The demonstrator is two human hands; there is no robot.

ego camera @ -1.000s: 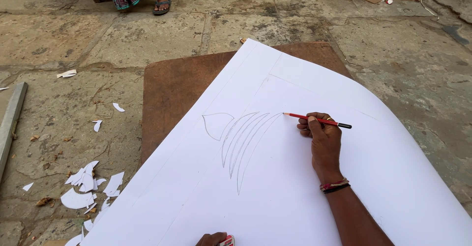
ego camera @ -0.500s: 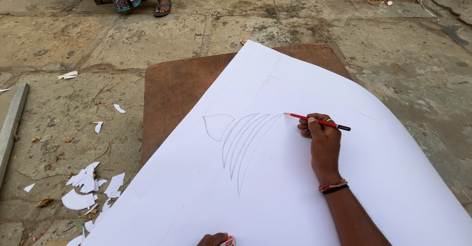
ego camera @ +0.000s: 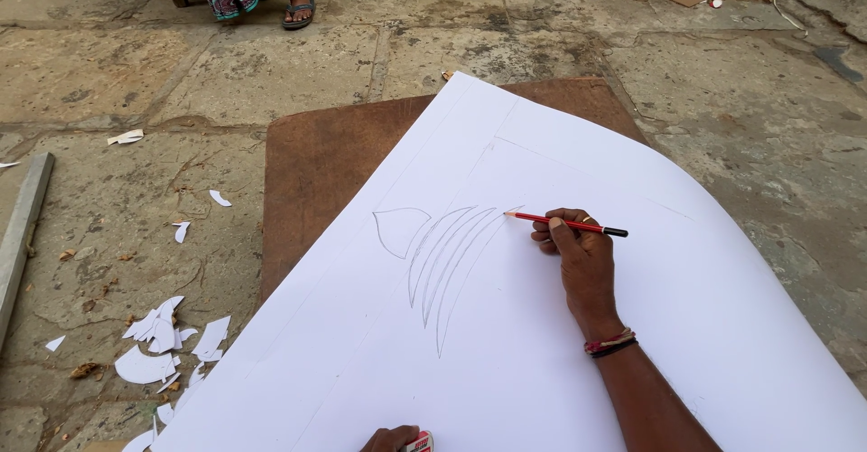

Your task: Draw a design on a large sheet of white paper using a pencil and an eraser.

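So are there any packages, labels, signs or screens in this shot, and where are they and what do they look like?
No signs, screens or packages show.
Small object: bottom edge, held in the left hand, white and red, possibly with a printed wrapper; too cut off to tell.
Large white sheet: lies on a brown board, bears only pencil curves; the right hand holds a red pencil on it.

There is one big white sheet of paper (ego camera: 578, 353) and one brown board (ego camera: 334, 163) under it. There is one red pencil (ego camera: 564, 223). Two hands show: the right hand (ego camera: 582, 258) and a bit of the left hand (ego camera: 390, 439). One small eraser (ego camera: 420, 442) peeks in. Many white paper scraps (ego camera: 163, 344) lie on the floor, too many to count. One sandaled foot (ego camera: 298, 11) stands far off.
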